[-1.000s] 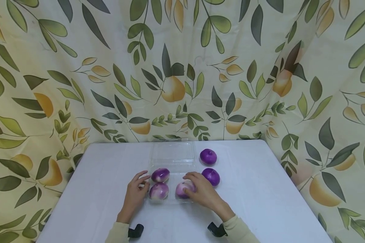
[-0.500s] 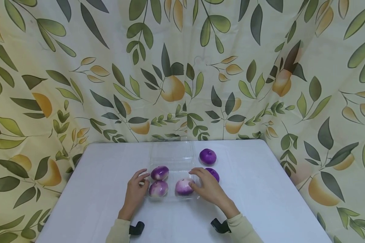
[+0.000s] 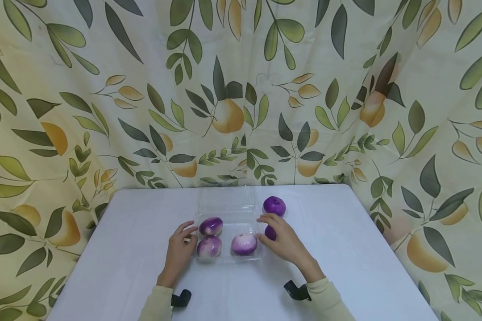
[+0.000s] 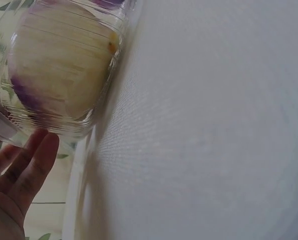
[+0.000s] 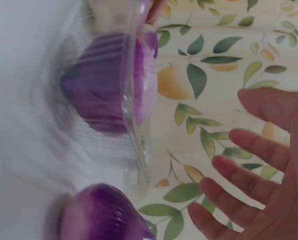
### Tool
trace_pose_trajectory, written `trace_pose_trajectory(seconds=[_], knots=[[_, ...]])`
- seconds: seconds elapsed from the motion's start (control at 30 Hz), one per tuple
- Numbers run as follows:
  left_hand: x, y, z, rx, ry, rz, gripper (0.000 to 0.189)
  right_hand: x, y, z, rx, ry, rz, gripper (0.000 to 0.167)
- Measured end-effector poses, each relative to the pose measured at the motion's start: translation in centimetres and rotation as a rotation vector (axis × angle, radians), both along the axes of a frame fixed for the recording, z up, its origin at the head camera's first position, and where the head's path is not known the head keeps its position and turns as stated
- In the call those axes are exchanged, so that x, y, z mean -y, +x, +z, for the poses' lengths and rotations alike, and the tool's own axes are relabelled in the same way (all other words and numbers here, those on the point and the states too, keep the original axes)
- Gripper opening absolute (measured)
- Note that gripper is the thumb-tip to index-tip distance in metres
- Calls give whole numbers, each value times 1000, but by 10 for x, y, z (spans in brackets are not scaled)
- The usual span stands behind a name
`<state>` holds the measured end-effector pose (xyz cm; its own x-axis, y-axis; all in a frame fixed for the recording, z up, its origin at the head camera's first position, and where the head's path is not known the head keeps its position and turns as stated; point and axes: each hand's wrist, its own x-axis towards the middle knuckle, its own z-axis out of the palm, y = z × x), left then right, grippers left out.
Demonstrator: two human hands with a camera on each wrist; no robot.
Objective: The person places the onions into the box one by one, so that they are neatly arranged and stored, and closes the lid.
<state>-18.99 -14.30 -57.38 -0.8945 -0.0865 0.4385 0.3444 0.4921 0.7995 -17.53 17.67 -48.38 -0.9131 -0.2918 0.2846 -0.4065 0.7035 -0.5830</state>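
1. Plastic container [image 3: 226,244], clear, is before a big cloth [image 3: 241,67] printed with leaves and fruits, on the white table [image 3: 345,267]. Its lid [image 3: 226,199] is opened toward the far side. It stays almost at the same place as one second ago.

2. My right hand [image 3: 285,240] has changed the most. One second ago its fingers were around the right onion [image 3: 244,244]; half a second ago they were just at its right side. Now they hold nothing. The right wrist view shows them spread wide, apart from the container's wall.

3. My left hand [image 3: 178,252] is at the container's left wall, as in both earlier pictures. Its fingers are a little bent, with the tips at this wall. Whether they pinch the edge or only touch it, I cannot tell.

4. The right onion rests inside the container, near the front, apart from the far left onion [image 3: 211,226] and the near left onion [image 3: 209,246], which lie close together.

5. Outside, to the right, the far purple onion [image 3: 275,205] shows fully. The near purple onion [image 3: 270,232] is now mostly hidden behind my right hand; one second ago, more of it was visible.
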Motion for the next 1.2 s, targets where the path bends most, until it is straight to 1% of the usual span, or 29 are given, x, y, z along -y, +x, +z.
trace_pose_trajectory(seconds=[0.1,0.2,0.37,0.57,0.7,0.87,1.0,1.2], knots=[[0,-1,0,2,8,0,25,-4,-2,4,-18,1,27,42],[0,-1,0,1,9,0,26,-9,-4,8,-49,-14,33,41],[0,-1,0,3,7,-6,26,-17,-8,13,-71,-59,4,41],[1,-1,2,11,10,-12,24,-26,-13,13,-75,-127,-42,40],[2,-2,1,10,15,-17,24,-31,-16,10,-94,-184,-62,37],[2,-2,0,3,17,-19,24,-36,-21,2,-92,-236,-118,34],[2,-2,1,10,10,-17,23,-40,-23,-3,-78,-257,-146,33],[2,-2,1,23,8,-18,23,-47,-26,-12,-36,-285,-183,35]])
